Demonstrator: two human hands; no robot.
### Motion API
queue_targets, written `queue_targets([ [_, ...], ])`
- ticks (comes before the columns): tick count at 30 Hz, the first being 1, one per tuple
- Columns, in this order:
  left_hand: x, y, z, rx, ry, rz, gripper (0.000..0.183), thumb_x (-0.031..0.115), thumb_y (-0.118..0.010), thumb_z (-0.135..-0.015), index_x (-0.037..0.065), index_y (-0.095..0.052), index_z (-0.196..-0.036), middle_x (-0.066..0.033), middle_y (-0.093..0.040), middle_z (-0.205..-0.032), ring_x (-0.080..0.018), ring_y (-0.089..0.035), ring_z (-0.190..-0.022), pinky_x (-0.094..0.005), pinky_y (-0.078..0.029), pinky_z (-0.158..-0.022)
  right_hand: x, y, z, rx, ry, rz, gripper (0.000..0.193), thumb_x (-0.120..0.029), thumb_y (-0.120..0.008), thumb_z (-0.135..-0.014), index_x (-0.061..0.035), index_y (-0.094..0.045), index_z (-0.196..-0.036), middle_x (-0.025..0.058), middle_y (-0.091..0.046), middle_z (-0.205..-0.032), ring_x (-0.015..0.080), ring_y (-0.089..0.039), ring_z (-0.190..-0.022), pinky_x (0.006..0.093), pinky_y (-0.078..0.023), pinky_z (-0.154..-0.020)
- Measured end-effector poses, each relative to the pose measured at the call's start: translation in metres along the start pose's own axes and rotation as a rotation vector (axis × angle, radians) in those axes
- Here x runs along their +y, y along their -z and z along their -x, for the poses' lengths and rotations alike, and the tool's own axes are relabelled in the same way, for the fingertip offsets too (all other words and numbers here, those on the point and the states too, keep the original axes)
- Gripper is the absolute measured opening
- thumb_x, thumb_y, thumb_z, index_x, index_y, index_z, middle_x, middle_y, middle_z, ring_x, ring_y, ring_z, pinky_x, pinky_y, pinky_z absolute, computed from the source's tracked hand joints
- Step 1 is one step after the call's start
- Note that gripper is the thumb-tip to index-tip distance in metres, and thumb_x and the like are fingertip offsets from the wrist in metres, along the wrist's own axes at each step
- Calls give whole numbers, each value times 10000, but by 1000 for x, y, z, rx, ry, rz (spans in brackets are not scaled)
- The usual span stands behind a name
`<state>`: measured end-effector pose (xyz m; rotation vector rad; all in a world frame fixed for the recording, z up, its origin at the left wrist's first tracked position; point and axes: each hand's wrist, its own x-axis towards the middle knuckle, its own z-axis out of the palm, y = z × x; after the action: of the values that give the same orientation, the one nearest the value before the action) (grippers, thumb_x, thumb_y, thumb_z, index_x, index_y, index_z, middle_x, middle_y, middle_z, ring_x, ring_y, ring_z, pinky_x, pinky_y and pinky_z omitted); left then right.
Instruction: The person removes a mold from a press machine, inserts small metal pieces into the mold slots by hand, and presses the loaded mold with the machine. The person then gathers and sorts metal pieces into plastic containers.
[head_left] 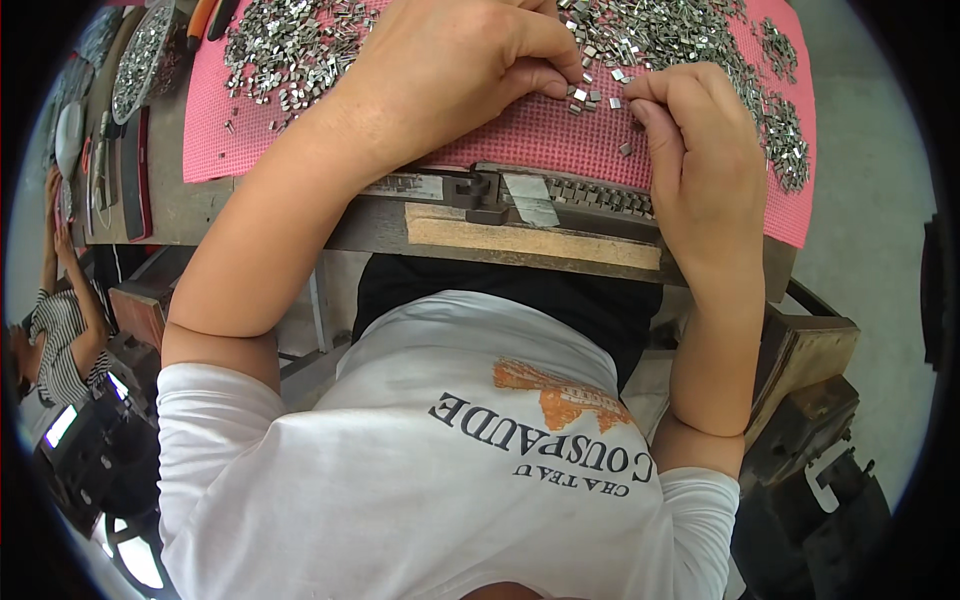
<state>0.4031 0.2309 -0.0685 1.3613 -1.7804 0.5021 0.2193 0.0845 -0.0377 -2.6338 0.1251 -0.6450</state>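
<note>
Small shiny metal pieces (655,35) are heaped on a pink mesh mat (520,140). My left hand (470,65) reaches over the mat from the left, thumb and forefinger drawn together beside a few loose pieces (582,96). Opposite it, my right hand (705,140) has its thumb and forefinger pinched close to the same loose pieces. Whatever lies between either pair of fingertips is too small to make out. Along the near edge of the bench runs a metal strip fixture (480,190), with a row of small pieces (600,195) set in its right part.
A wooden strip (530,238) lines the bench front below the fixture. At left stand a clear tray of metal pieces (145,65), an orange-handled tool (200,22) and a dark red bar (138,180). Another person in a striped top (70,325) works further left.
</note>
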Motion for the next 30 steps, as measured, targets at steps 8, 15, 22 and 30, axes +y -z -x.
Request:
queue_targets([
  [8, 26, 23, -29, -405, 393, 15, 102, 118, -780, -783, 103, -719, -864, -71, -609, -856, -286, -592, -825, -408, -498, -736, -1, 1, -3, -33, 11, 43, 33, -53, -671, -902, -32, -668, -927, 114, -623, -899, 335, -619, -859, 451, -481, -768],
  [15, 29, 19, -23, -332, 431, 34, 103, 87, -773, -759, 86, -693, -823, -83, -592, -837, -282, -593, -805, -404, -494, -703, -3, 8, -2, -37, -3, 6, 82, -29, -688, -878, -19, -686, -959, 126, -655, -908, 338, -627, -853, 441, -501, -764],
  [22, 32, 16, -19, -272, 445, 33, 109, 77, -782, -745, 81, -696, -811, -87, -590, -837, -286, -597, -809, -408, -497, -708, -5, 7, -1, -54, -5, 49, 100, -28, -726, -843, -19, -684, -933, 118, -654, -900, 335, -626, -849, 436, -504, -753],
  [30, 30, 15, -17, -252, 439, 44, 104, 88, -777, -750, 78, -702, -819, -94, -599, -855, -303, -600, -833, -413, -504, -736, -6, 9, -3, -77, -56, 11, 85, 9, -701, -828, -22, -690, -907, 114, -661, -895, 327, -626, -856, 423, -511, -761],
])
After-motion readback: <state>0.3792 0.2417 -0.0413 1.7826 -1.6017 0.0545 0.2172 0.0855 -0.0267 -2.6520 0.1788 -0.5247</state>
